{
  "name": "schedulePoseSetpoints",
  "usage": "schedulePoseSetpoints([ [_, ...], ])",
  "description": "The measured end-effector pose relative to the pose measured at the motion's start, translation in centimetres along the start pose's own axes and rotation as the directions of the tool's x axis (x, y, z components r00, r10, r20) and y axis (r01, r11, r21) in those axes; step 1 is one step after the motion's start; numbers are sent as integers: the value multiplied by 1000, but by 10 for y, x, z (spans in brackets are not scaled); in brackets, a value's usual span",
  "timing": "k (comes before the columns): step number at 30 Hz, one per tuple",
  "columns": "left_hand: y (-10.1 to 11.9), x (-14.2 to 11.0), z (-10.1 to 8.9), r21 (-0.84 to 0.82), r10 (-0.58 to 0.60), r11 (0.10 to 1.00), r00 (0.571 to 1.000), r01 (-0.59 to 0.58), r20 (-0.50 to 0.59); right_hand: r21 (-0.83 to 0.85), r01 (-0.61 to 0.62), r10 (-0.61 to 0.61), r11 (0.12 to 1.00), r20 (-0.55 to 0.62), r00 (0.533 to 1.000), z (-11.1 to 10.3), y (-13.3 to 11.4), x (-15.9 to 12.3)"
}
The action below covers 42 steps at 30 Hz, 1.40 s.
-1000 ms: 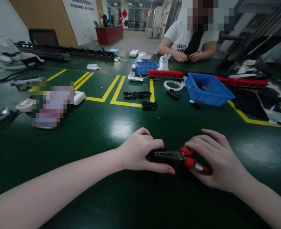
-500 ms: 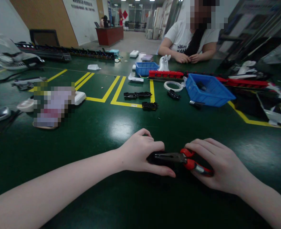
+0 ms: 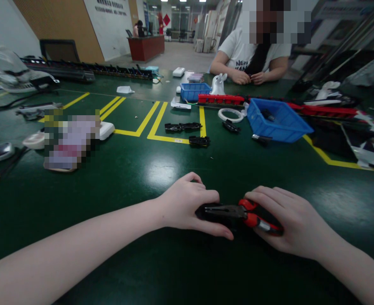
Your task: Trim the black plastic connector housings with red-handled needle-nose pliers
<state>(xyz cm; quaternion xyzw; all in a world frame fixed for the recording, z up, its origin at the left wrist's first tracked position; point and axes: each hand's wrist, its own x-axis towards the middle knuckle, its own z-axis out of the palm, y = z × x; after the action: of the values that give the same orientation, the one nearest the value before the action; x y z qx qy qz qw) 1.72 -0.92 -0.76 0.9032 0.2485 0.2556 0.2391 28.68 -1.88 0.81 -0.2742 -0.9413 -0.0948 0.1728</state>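
Note:
Red-handled pliers lie across the front middle, their jaws pointing left. My right hand is wrapped round the handles. The jaw tips reach between the thumb and forefinger of my left hand. There, my left hand grips a small black part against the jaws; most of it is hidden by the fingers and the pliers, and its exact kind cannot be made out. Farther back on the green table lie similar-looking black pieces, a long one and a shorter one.
A blue bin holds dark pieces, with a roll of white tape and another black piece beside it. A phone lies at left. Red strips run behind. Across the table sits a person, hands together.
My right hand's raised fingers have come down and closed round the plier handles, and that hand has sunk slightly. My left hand has stayed almost in place.

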Motion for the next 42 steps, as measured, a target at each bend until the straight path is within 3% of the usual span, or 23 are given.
schedulePoseSetpoints([
  [19, 0, 0, -1, -16, 69, 997, 998, -70, -12, -77, 12, -15, 997, -40, 999, 2, -3, 0],
  [32, -7, 1, 7, 177, 59, 984, 982, -27, -181, 52, -66, 67, 996, -11, 998, 16, 10, -12],
  [42, -5, 1, -1, 36, 11, 999, 994, -7, -111, 4, -17, 17, 1000, -84, 996, 15, 9, -8],
])
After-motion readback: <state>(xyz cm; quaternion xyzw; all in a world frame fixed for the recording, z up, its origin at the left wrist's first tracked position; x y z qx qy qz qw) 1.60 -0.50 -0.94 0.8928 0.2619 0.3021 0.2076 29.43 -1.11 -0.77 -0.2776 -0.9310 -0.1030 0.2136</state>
